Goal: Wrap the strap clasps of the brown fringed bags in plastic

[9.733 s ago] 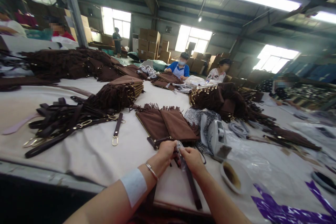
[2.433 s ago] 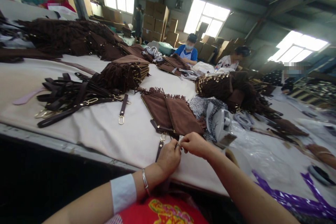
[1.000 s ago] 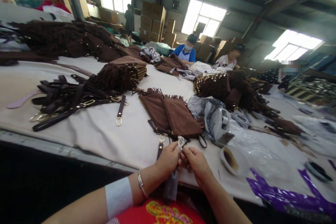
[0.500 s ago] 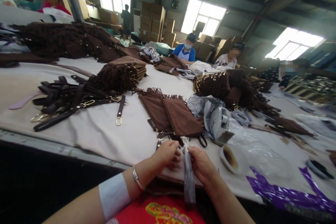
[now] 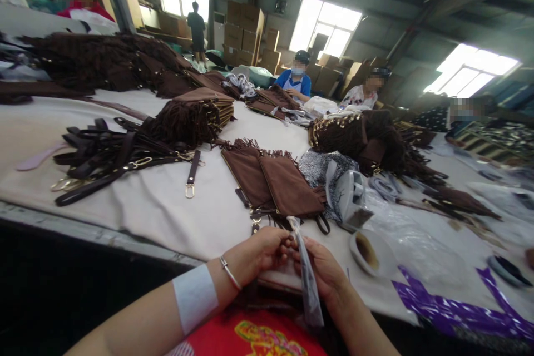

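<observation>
Greyish glossy strip [image 5: 310,289] hangs slanted (right hand [image 5: 323,267] pinches it; left hand [image 5: 267,247]: cannot tell)

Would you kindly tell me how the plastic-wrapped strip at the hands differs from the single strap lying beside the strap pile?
The plastic-wrapped strip looks pale grey through its cover; the single strap is bare and dark brown.
The plastic-wrapped strip slants down from the right hand; the single strap lies on the cloth.
The single strap shows a gold clasp; none is discernible on the plastic-wrapped strip.
Both are long and narrow.
</observation>
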